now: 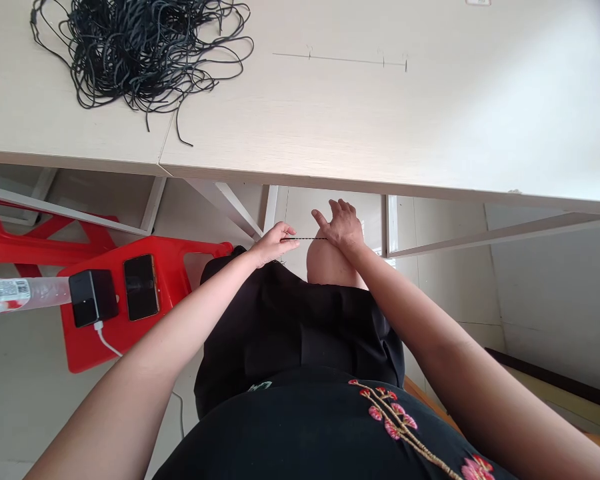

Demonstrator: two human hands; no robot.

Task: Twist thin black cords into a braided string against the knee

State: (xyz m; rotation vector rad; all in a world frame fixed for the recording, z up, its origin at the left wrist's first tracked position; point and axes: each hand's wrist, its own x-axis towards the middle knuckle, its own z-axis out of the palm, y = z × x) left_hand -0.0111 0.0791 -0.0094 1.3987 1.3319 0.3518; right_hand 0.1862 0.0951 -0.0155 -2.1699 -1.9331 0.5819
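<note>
Below the table edge, my left hand pinches one end of a thin dark cord between thumb and fingers. The cord runs straight and level to my right hand, which lies on the bare knee with its fingers spread; the cord's other end passes under that palm. A large tangled heap of black cord rests on the table at the upper left, with loose ends trailing toward the front edge.
The pale table spans the top, with a drawn, marked line. At left, a red stool holds a phone and a black box-shaped device with a white cable. A plastic bottle lies beside them. White table legs stand below.
</note>
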